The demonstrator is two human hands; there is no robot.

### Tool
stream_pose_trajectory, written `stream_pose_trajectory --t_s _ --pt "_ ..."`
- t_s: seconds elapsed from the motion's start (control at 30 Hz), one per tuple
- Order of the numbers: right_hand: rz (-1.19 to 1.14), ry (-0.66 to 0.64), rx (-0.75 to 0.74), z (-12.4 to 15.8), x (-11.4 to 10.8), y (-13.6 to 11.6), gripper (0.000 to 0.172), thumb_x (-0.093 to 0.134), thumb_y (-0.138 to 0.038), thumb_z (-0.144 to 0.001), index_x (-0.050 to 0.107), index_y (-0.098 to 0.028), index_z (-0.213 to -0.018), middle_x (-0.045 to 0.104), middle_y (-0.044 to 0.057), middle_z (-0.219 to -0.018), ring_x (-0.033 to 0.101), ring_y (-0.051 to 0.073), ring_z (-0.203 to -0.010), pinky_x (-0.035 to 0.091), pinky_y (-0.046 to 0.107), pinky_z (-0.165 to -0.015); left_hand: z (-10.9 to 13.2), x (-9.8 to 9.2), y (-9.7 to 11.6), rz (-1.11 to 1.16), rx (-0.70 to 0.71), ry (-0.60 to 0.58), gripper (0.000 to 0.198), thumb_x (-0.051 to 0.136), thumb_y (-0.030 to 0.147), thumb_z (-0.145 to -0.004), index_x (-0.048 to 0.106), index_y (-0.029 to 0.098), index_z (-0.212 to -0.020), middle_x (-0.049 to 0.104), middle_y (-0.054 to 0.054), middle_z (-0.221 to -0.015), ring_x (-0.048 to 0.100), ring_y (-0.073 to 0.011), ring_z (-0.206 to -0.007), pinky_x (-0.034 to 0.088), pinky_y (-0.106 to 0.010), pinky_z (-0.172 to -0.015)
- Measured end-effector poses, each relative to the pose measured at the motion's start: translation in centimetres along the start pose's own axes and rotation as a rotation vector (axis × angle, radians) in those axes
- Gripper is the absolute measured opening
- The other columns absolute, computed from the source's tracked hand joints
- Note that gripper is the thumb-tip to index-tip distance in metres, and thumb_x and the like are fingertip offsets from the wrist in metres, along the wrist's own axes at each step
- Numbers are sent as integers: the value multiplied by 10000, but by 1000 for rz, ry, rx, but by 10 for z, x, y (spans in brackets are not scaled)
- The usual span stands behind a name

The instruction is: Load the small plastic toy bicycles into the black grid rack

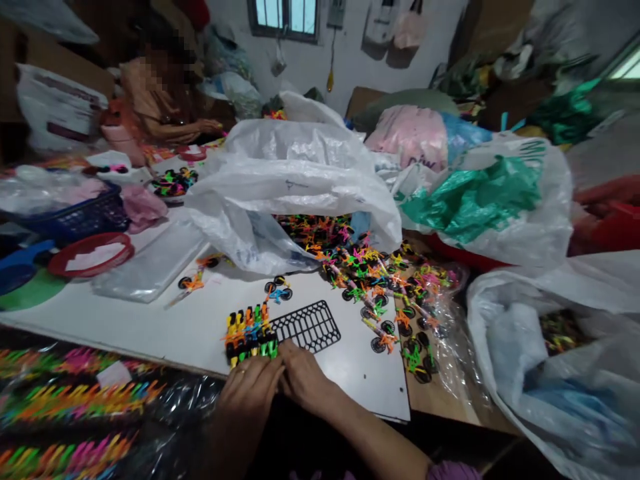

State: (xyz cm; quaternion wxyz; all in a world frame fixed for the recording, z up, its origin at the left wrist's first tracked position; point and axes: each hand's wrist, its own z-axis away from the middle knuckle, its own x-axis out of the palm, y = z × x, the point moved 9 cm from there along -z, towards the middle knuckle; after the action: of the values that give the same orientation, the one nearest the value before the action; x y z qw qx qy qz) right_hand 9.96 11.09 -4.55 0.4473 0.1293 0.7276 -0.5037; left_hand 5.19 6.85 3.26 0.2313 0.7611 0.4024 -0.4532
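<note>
Resting side by side on the white board [350, 380], left hand [247, 393] and right hand [300, 380] were curled, fingers together; no clear pinch could be told. Left fingertips [274, 365] met a packed row of neon plastic toy bikes [250, 335], with a black lattice frame [307, 327] just beside. Pieces judged light, stiff, snag-prone; best taken at the row's ends. Loose toy bikes [360, 287] spilled beyond from a white plastic bag [280, 180].
</note>
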Motion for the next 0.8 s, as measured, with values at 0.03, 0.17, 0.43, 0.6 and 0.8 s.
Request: stream_pose_trajectory --t_s 0.03,0.17,0.43,0.6,0.8 --pt "23 -17 8 -2 0 -1 178 438 -141 -753 459 -168 -927 513 53 -865 468 159 -681 357 248 -573 1 1 0 -17 7 12 328 325 170 -901 648 176 -959 669 -66 -926 582 -190 -889 411 -349 -827" --pt "-58 -153 -32 -6 -16 0 129 508 -167 -766 534 -162 -893 565 31 -833 515 138 -692 375 213 -578 5 -1 -3 -52 -46 65 315 335 129 -893 639 143 -978 666 -76 -927 575 -205 -892 388 -373 -852" --pt "462 162 490 -43 -168 112 226 432 -167 -861 576 -131 -1031 598 132 -1016 594 199 -879 434 274 -731 7 -14 4 -64 112 135 334 303 144 -907 632 189 -940 670 -28 -949 576 -175 -902 387 -330 -857" --pt "572 78 584 -57 -160 133 274 367 -46 -835 604 -91 -965 613 163 -929 616 227 -853 452 295 -687 5 -12 3 -113 97 107 352 284 103 -888 628 175 -925 674 -34 -889 587 -170 -841 394 -333 -835" --pt "605 193 603 -38 -162 139 252 340 -129 -884 539 -123 -1038 579 139 -972 596 209 -858 456 288 -679 9 -1 2 -107 94 16 298 342 127 -884 609 159 -1012 659 -60 -960 577 -211 -897 379 -380 -867"
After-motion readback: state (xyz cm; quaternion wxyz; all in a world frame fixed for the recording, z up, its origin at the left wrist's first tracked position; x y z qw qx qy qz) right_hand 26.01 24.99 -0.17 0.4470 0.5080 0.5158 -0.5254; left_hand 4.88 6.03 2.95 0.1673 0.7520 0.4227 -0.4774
